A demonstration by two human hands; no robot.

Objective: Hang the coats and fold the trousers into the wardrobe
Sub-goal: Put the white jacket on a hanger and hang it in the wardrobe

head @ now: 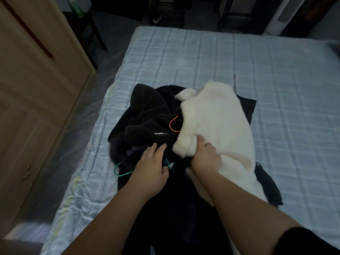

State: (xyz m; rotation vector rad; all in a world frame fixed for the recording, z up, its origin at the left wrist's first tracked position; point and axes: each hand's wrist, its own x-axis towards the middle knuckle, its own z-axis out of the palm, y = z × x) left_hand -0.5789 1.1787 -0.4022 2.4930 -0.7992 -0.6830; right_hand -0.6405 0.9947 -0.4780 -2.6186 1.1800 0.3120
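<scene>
The right hand [205,156] grips the white fleece coat [217,124] lying over the dark coats [147,116] on the bed [276,80]. Just left of the white coat, the left hand [152,164] rests with fingers straight on the dark pile, near a green hanger [120,171].

Right hand [205,157] grips white coat [217,122]; left hand [152,162] flat on dark clothes [147,126], possibly coats, on bed [276,89].
</scene>
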